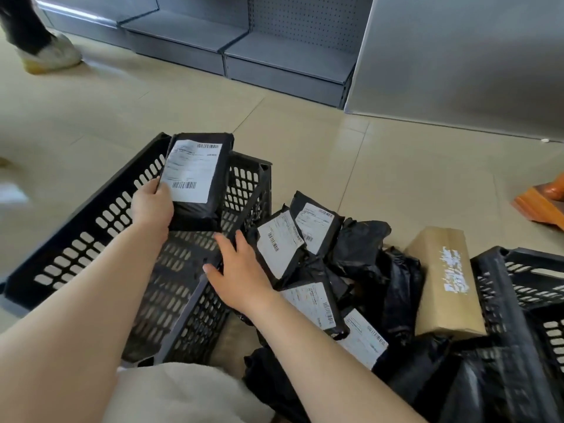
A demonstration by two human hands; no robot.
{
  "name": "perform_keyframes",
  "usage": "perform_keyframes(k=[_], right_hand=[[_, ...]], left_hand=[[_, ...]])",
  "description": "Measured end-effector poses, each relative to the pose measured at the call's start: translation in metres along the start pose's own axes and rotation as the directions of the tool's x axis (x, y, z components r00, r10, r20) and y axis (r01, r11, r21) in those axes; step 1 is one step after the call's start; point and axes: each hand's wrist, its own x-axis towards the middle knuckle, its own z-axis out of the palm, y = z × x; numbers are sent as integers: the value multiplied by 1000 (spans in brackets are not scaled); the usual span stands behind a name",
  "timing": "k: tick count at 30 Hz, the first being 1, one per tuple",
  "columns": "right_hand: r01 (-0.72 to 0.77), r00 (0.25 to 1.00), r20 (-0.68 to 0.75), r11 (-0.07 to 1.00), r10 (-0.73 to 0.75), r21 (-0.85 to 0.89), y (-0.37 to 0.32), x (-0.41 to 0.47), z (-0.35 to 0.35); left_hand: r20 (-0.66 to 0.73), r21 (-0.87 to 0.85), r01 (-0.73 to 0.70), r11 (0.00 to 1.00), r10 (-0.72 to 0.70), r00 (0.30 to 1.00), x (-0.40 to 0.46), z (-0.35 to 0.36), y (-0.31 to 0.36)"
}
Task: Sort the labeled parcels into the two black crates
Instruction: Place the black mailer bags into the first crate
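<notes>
- Beige floor tiles (305, 132) lay under the parcel pile (335, 270).
- Your left hand (152, 206) gripped a labeled parcel (198, 181) over the left crate (91, 221).
- Your right hand (238, 276), fingers spread, rested on that crate's rim.
- Next, probably: release the parcel inside.

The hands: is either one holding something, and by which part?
The left hand grips a black labeled parcel by its lower left corner. The right hand holds nothing, resting open on the crate rim.

A black labeled parcel (198, 181) is gripped by the left hand (152, 207) above the left black crate (100, 221). The crate's near rim is touched by the right hand (238, 270), fingers spread. More parcels (308, 257) are piled beside a brown package (445, 282) and the right crate (518, 288).
</notes>
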Motion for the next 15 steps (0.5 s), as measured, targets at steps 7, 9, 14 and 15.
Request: perform_keyframes(k=[7,9,14,15], right_hand=[[-130,991,-19,980,129,-147,-1,31,29],[-107,993,-61,979,98,-171,1,29,35],[-48,976,-217,983,8,-178,3,23,49],[-30,972,-236,984,-13,-177,2,22,52]], left_hand=[[-137,105,10,994,5,991,22,-6,-58],[-125,150,28,988,-9,992,27,-5,-69],[-62,236,51,970,-37,997,18,0,-103],[-51,256,62,965,-50,997,15,2,-110]])
